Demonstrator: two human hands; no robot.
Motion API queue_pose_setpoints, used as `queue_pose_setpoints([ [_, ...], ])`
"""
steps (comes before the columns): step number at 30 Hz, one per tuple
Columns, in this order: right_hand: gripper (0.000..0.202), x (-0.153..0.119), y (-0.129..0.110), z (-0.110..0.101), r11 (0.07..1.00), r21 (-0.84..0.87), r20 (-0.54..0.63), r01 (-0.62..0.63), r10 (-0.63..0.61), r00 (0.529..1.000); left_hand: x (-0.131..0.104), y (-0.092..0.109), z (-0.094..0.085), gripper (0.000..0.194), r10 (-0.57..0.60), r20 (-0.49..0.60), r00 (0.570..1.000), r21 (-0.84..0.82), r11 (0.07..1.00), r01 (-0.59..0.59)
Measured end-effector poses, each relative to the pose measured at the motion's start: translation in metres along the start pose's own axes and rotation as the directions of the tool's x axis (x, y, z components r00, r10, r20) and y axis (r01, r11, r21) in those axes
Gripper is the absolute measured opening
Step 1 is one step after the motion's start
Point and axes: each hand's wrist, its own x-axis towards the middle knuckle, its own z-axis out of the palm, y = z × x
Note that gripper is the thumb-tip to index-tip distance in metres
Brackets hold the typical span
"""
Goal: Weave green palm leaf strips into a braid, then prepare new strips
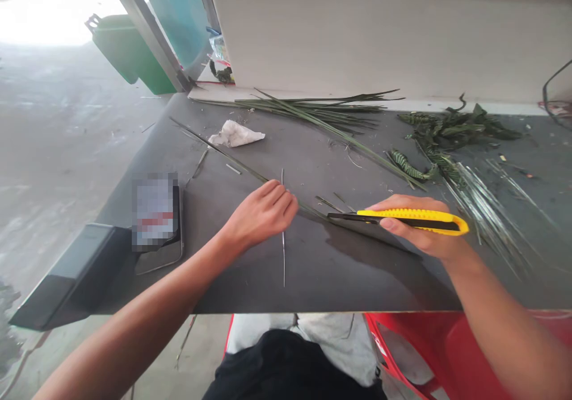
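Observation:
My left hand (271, 207) is closed round a long green leaf strip (241, 164), which slants across the grey table from upper left to lower right. A yellow box cutter (413, 220) is gripped in my right hand (415, 233), its dark front end pointing left and lying at the strip. A thin metal wire (283, 263) lies upright in view, passing by my left hand. Short leaf pieces (328, 202) rest just beyond the cutter's tip.
Long green strips (313, 114) lie along the back; woven leaf pieces (456, 127) and a bundle of wires (496, 215) are at the right. Crumpled tissue (236, 134) sits back left, a phone (179, 233) at the left edge. A red chair (447, 340) stands below the front edge.

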Motion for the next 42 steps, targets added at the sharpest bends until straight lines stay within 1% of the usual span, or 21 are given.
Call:
queue_pose_setpoints([
  [2, 0.017, 0.011, -0.001, 0.012, 0.999, 0.037, 0.018, -0.004, 0.004, 1.000, -0.006, -0.006, -0.003, 0.033, -0.083, 0.017, 0.996, 0.016, 0.996, 0.083],
  [4, 0.018, 0.023, -0.004, 0.024, 0.996, 0.088, 0.034, -0.009, 0.006, 0.999, -0.013, -0.013, -0.003, 0.036, -0.156, 0.037, 0.987, 0.088, 0.984, 0.153],
  [7, 0.019, 0.040, -0.010, 0.037, 0.988, 0.154, 0.043, 0.011, -0.018, 0.999, -0.021, -0.020, -0.003, 0.036, -0.235, 0.071, 0.969, 0.193, 0.957, 0.218],
  [9, 0.019, 0.048, -0.014, 0.039, 0.984, 0.179, 0.054, 0.020, -0.030, 0.998, -0.023, -0.021, -0.003, 0.032, -0.258, 0.106, 0.960, 0.188, 0.954, 0.235],
  [12, 0.019, 0.051, -0.013, 0.039, 0.984, 0.180, 0.078, 0.013, -0.028, 0.997, -0.021, -0.015, -0.004, 0.023, -0.216, 0.129, 0.968, 0.050, 0.976, 0.211],
  [15, 0.018, 0.049, -0.008, 0.038, 0.984, 0.179, 0.080, 0.002, -0.017, 0.997, -0.017, 0.000, -0.004, 0.018, -0.175, 0.087, 0.981, -0.086, 0.979, 0.183],
  [19, 0.015, 0.042, -0.005, 0.042, 0.990, 0.137, 0.053, 0.028, -0.036, 0.998, -0.014, 0.018, 0.001, 0.027, -0.169, 0.084, 0.982, -0.140, 0.974, 0.179],
  [22, 0.012, 0.039, -0.007, 0.044, 0.994, 0.099, 0.005, 0.040, -0.041, 0.999, -0.015, 0.022, 0.005, 0.033, -0.168, 0.117, 0.979, -0.177, 0.966, 0.187],
  [24, 0.012, 0.039, -0.008, 0.044, 0.992, 0.105, 0.016, 0.072, -0.074, 0.997, -0.016, 0.023, 0.007, 0.034, -0.181, 0.131, 0.975, -0.205, 0.957, 0.205],
  [27, 0.014, 0.041, -0.007, 0.042, 0.986, 0.124, 0.045, 0.108, -0.114, 0.992, -0.015, 0.025, 0.008, 0.036, -0.202, 0.143, 0.969, -0.214, 0.950, 0.229],
  [32, 0.014, 0.043, -0.004, 0.041, 0.986, 0.139, 0.059, 0.091, -0.100, 0.993, -0.012, 0.029, 0.006, 0.046, -0.186, 0.187, 0.965, -0.164, 0.962, 0.217],
  [37, 0.017, 0.041, 0.002, 0.041, 0.980, 0.169, 0.082, 0.104, -0.119, 0.990, -0.013, 0.026, 0.007, 0.042, -0.192, 0.182, 0.964, -0.179, 0.958, 0.225],
  [42, 0.022, 0.038, 0.010, 0.039, 0.973, 0.195, 0.094, 0.120, -0.140, 0.986, -0.016, 0.026, 0.008, 0.042, -0.194, 0.185, 0.963, -0.182, 0.957, 0.228],
])
